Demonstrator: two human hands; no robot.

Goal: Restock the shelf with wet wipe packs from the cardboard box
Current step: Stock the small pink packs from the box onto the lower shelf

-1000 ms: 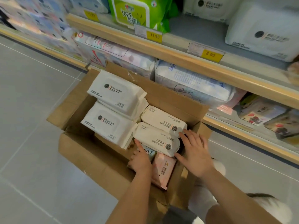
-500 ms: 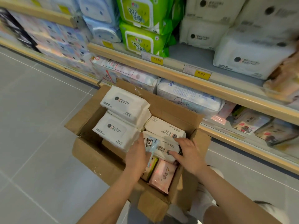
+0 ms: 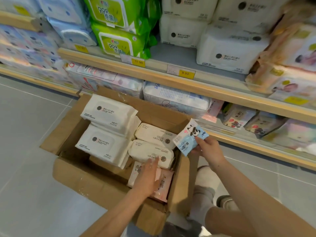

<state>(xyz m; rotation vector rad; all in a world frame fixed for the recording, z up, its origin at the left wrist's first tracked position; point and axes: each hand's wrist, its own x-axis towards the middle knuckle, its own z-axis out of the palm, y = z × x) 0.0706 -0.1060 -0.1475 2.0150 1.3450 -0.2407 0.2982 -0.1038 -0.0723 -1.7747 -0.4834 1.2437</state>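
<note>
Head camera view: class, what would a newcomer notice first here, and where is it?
Probably the small blue panda pack, held in the right hand above the cardboard box's right edge. Next, the left hand reaching over the pink packs at the box's near end, and the bright green packs on the shelf above.

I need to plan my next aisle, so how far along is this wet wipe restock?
Early to midway. The shelf already holds stacked white packs. The right hand holds a small blue panda pack above the box edge, not yet shelved; the left hand reaches onto the pink packs inside. The cardboard box still holds several large white packs and cream packs.
</note>
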